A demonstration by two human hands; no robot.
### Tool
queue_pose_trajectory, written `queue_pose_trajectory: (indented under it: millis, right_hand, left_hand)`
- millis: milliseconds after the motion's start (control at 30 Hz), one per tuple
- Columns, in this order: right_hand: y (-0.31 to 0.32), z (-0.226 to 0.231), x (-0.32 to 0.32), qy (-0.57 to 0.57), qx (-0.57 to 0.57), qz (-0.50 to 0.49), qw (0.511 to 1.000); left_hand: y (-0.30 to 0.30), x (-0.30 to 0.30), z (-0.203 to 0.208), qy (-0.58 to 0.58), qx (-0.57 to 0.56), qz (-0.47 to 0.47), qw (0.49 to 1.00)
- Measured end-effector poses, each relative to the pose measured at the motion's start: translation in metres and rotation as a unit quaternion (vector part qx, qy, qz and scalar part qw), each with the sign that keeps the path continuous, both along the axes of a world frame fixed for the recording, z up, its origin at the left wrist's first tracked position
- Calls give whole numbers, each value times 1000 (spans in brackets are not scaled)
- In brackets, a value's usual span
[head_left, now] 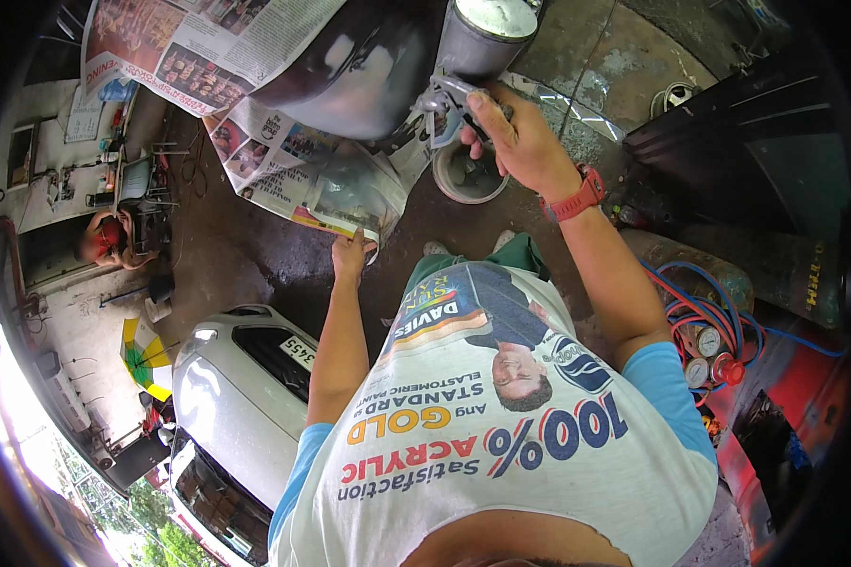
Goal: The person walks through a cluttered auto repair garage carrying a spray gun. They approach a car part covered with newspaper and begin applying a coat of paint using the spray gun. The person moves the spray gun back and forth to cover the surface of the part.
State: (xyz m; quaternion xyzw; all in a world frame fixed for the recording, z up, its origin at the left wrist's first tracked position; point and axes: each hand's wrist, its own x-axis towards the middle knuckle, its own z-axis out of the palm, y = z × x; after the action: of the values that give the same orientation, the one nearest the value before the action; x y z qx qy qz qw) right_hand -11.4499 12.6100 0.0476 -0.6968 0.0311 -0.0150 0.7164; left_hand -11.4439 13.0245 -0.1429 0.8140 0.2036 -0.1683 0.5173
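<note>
My right hand [528, 146], with a red watch on its wrist, is closed round the handle of a metal spray gun [452, 97]. The gun's grey cup [482, 47] stands above it with a pale round top. Just left of the gun is a glossy black curved panel [359, 80], bordered by newspaper sheets [284, 165]. My left hand [349, 253] pinches the lower edge of the newspaper, which hangs below the panel. A round pail [468, 180] sits on the floor beneath my right hand, partly hidden by it.
A silver car [241, 378] stands at the lower left. At the right are a gas cylinder [704, 255], pressure gauges [702, 342] with red and blue hoses, and a dark panel [756, 142]. Another person [109, 236] sits far left, near a yellow-and-green umbrella [145, 361].
</note>
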Motion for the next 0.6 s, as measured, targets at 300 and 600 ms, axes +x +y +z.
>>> queue_pose_trajectory:
  millis: [300, 600]
  right_hand:
    - [-33, 7, 34, -3, -55, -103, 993]
    - [-24, 27, 29, -14, -69, -107, 992]
  left_hand:
    - [-1, -2, 3, -10, -5, 2, 1000]
    - [-5, -3, 7, -6, -2, 2, 1000]
